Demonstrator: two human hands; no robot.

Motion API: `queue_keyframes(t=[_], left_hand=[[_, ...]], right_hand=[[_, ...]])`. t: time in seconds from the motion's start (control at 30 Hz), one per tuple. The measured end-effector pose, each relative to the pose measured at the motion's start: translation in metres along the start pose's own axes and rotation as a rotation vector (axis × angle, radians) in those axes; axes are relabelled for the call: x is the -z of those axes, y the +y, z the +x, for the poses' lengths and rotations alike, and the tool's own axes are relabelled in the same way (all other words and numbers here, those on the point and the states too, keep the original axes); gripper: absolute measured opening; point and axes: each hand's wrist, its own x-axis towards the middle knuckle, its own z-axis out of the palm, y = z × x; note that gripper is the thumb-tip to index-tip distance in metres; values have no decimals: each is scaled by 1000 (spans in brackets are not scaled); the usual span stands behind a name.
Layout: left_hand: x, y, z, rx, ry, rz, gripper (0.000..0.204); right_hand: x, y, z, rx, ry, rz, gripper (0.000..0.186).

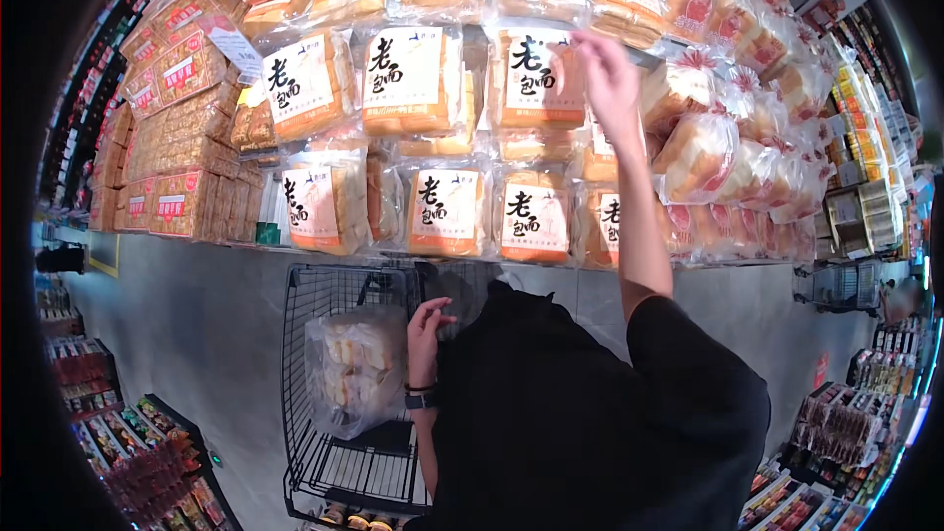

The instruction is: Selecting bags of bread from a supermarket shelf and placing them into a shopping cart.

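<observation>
My right hand (612, 88) reaches over the display, its fingers stretched toward the upper right corner of a bagged bread loaf (541, 103) with a pale label. Whether the fingertips touch the bag or hover over it, I cannot tell; nothing shows in their grasp. Low beside my body, my left hand (425, 334) is loosely bent and holds nothing, with a dark band and watch at its wrist. It is just right of a clear bag of bread (356, 369) that lies in a black wire shopping cart (295, 383).
Rows of similar bread bags (410, 79) fill the display ahead. Stacked brown packaged snacks (182, 138) stand at its left, and clear bags of rolls (698, 152) at its right. Grey floor (197, 324) surrounds the cart. Stocked shelves (162, 462) line both sides; another cart (838, 287) stands far right.
</observation>
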Motion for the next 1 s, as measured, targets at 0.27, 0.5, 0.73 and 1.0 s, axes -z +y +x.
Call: queue_keyframes(t=[0.27,0.5,0.73,1.0], left_hand=[[-38,-20,10,-18,92,-47,27],[-67,-22,1,-40,159,-68,29],[-79,-15,-2,12,165,-33,29],[-93,-5,13,-3,27,-2,29]], right_hand=[[12,67,133,198,-135,-406,37],[-9,89,163,66,-484,-479,31],[-2,104,169,111,-573,-487,39],[29,30,101,156,-327,-456,17]])
